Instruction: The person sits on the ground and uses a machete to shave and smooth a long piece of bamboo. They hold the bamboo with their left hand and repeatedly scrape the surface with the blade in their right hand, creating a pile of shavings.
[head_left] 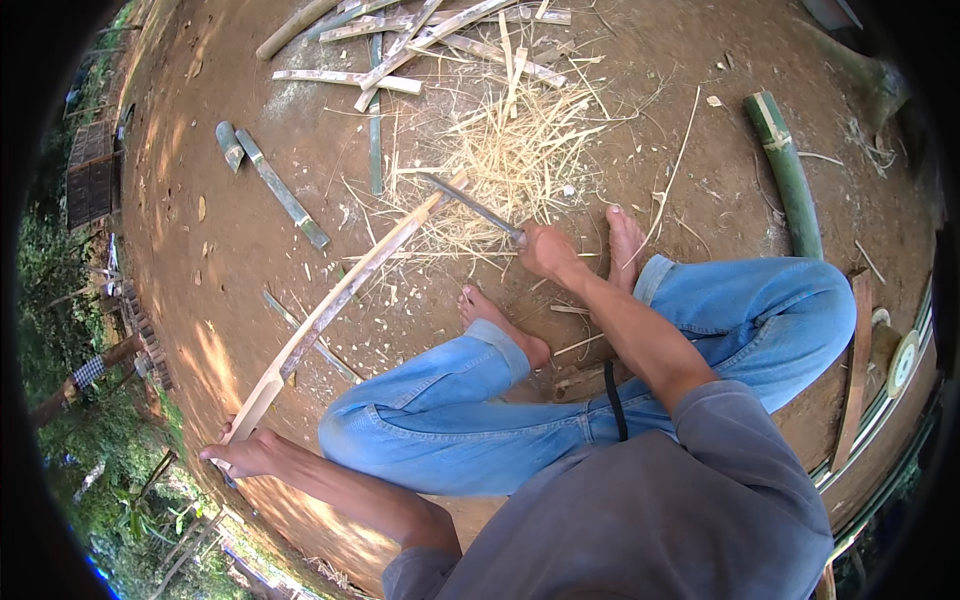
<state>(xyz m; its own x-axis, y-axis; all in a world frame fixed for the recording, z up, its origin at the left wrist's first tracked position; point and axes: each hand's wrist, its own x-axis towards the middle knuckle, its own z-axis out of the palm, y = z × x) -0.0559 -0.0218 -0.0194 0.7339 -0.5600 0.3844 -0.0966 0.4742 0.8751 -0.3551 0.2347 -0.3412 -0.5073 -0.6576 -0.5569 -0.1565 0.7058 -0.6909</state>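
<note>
Left hand [245,452], lower left of frame, grips the near end of a long split bamboo strip [340,295], steadying it. Right hand [545,250], centre frame, is closed on a knife [470,207] whose blade meets the strip's far end above the shavings [510,150], apparently for paring.

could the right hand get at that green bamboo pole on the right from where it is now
Probably not without shifting: the right hand grips a knife, and the green bamboo pole lies beyond the raised right knee.
</note>
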